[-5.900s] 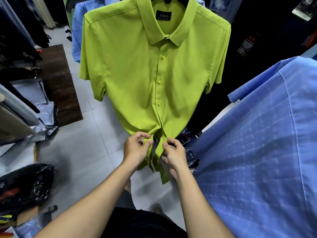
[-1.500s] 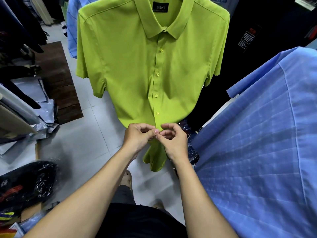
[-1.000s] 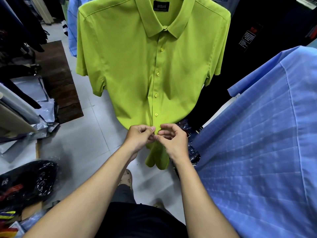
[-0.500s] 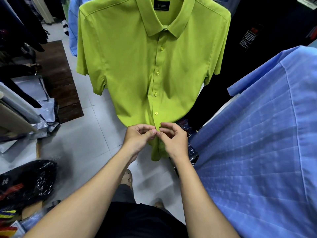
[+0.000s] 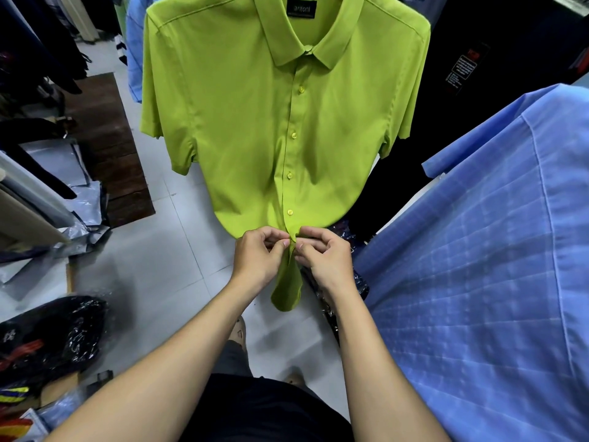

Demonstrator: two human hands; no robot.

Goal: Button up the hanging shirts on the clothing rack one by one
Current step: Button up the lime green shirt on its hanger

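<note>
A lime-green shirt [image 5: 255, 129] hangs straight ahead, fastened from its collar down, and just below its lowest done-up button the left hand [image 5: 258, 256] and right hand [image 5: 325, 256] pinch the placket edges together, fingertips clamped on fabric, apparently to close the last button.

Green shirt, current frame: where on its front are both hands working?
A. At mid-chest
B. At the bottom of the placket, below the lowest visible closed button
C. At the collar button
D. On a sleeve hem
B. The left hand and right hand pinch the green shirt together at the placket near the hem, just beneath the lowest fastened button; the collar and sleeves are untouched.
</note>
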